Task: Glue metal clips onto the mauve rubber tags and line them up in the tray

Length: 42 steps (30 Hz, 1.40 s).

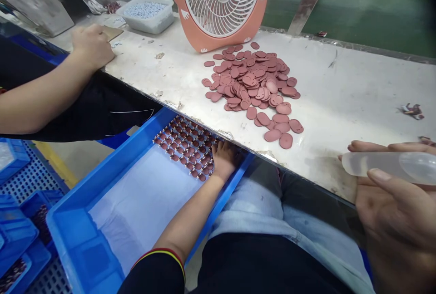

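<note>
While the left hand rests with fingers spread on the small dark-red parts rowed in the blue tray, the right hand grips a clear bottle; parts look light, rigid, best pinched by edges.

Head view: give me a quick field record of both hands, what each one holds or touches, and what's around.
left hand: reaching into the blue tray, on the rows of small reddish parts
right hand: holds a clear plastic bottle
table: pile of pink oval pieces, pink fan, white bin
co-worker's hand: on the table's left end
</note>
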### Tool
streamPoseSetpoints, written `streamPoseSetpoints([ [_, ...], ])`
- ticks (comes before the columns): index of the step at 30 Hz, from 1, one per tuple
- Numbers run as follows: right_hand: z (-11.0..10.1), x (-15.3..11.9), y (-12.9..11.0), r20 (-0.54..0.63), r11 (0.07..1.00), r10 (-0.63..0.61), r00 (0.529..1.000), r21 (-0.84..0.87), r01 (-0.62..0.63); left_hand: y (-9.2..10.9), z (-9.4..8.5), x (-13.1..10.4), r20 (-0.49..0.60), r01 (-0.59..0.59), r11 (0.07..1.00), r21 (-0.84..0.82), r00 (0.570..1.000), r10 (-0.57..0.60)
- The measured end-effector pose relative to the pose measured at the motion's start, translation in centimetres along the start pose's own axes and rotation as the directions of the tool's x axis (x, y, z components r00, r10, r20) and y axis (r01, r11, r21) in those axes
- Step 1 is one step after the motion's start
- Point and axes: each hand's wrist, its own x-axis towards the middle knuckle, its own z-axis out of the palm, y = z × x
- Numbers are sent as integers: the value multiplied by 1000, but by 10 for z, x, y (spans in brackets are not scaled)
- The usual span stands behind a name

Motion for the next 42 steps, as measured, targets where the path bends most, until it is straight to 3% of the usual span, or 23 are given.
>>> streamPoseSetpoints([
  [8,2,-2,-4,0,999,31,1000,-31,-31,-24,-24,-23,-23,124,992,24,992,-124],
  [15,2,-1,-3,1,1000,10,1000,-13,-10,-17,-14,-31,35,48,999,11,998,-49],
  [23,1,-3,-4,2,1000,8,1000,14,-8,-10,-7,-27,12,68,997,-27,998,-68],
  [27,1,-3,-4,1,1000,14,1000,13,-14,-19,-11,-31,-17,91,995,-36,996,-92],
  [33,0,-2,-3,-5,1000,16,1000,15,-16,-40,-25,-57,-61,126,991,-49,990,-129],
  [37,2,-2,-4,-4,1000,11,1000,10,-11,-36,-24,-68,-14,69,996,-65,997,-70],
  [42,4,-2,-6,-3,1000,16,1000,6,-16,-27,-17,-64,5,62,996,-69,998,-62],
])
